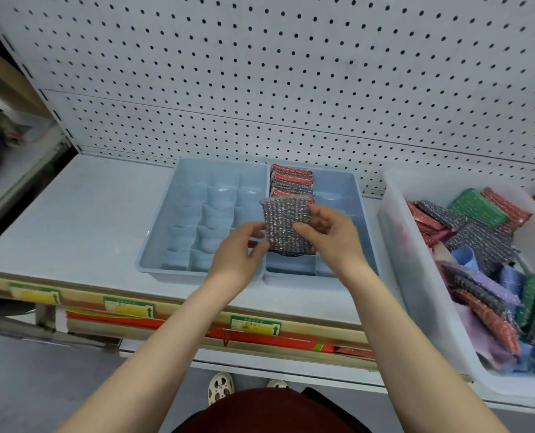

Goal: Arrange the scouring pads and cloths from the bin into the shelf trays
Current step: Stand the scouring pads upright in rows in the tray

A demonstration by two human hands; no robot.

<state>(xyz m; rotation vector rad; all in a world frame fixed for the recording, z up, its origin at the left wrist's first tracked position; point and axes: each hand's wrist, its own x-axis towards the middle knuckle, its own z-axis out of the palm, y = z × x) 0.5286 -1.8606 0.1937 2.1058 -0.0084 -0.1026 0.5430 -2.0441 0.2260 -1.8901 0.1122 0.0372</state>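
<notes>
I hold a silver-grey scouring pad (284, 225) upright over the right blue tray (355, 195). My right hand (328, 234) grips its right side with the thumb across the front. My left hand (241, 248) pinches its lower left edge. Behind the pad, a row of red and grey scouring pads (291, 179) stands in the tray's back left compartment. The left blue tray (166, 220), split into several small cells, holds nothing. A white bin (416, 276) at the right holds a heap of red, green and grey pads and purple and blue cloths (491, 260).
Both trays sit side by side on a white shelf (81, 220) backed by a white pegboard (291, 73). The shelf's front edge carries price labels (255, 326). Bare shelf lies left of the trays. My feet show on the floor below.
</notes>
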